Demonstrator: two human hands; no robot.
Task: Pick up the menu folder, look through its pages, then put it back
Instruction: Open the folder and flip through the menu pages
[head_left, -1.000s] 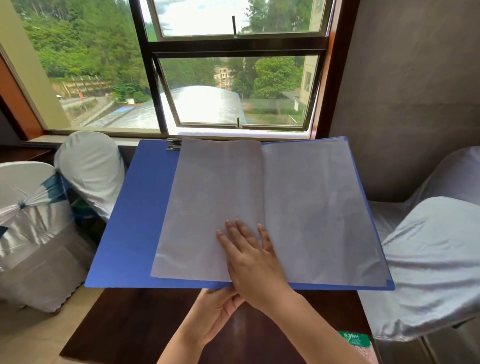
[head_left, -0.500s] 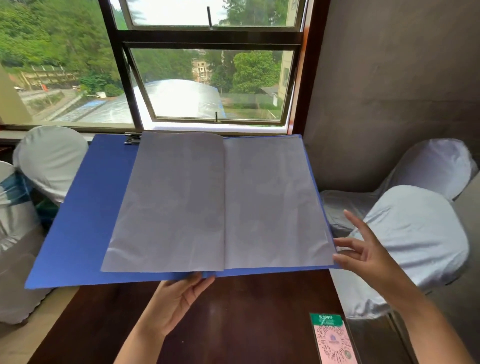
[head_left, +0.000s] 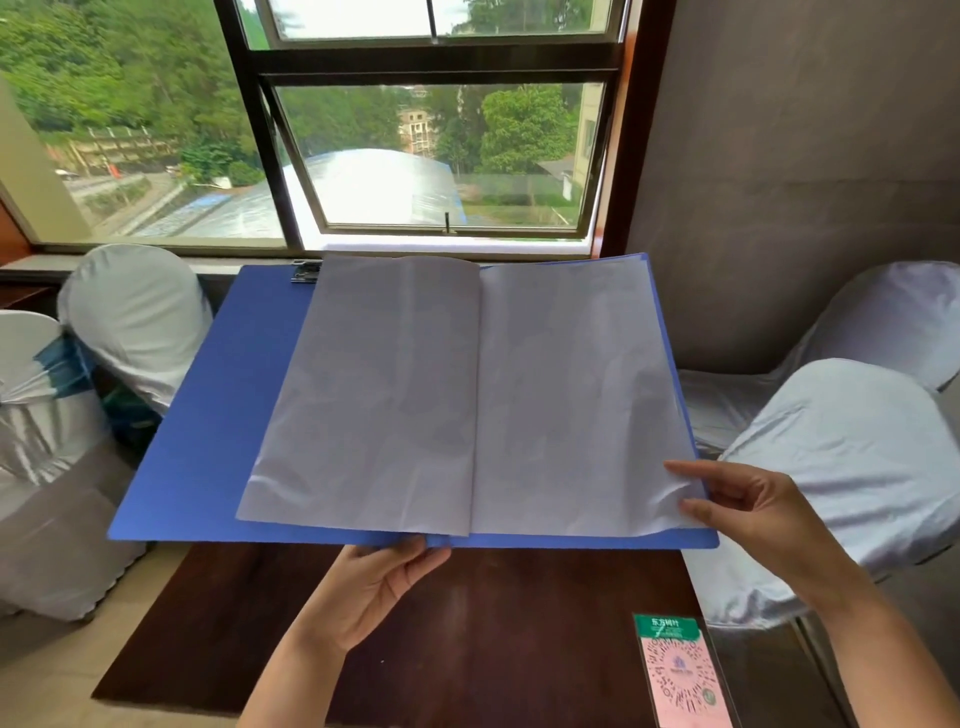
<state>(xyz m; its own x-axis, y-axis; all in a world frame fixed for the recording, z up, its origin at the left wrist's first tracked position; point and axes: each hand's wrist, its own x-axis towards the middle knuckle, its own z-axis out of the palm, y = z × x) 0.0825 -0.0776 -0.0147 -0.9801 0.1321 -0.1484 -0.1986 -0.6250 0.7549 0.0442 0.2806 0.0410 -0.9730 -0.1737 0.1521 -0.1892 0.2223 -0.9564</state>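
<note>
The blue menu folder (head_left: 208, 441) lies open in the air above the dark wooden table (head_left: 493, 623), with pale translucent pages (head_left: 395, 395) spread left and right of its spine. My left hand (head_left: 374, 582) holds the folder from below at the bottom of the spine. At the lower right corner, my right hand (head_left: 753, 509) pinches the curled edge of the right-hand page between thumb and fingers. A metal clip (head_left: 305, 271) sits at the folder's top edge.
A pink and green QR code card (head_left: 680, 670) lies on the table's right front. Chairs in white covers stand at the left (head_left: 135, 322) and right (head_left: 852, 457). A half-open window (head_left: 431, 156) is straight ahead, a grey wall to the right.
My right hand left the middle of the pages, swung out to the right and came back onto the lower right page corner, which now curls up. My left hand kept its hold on the spine.
</note>
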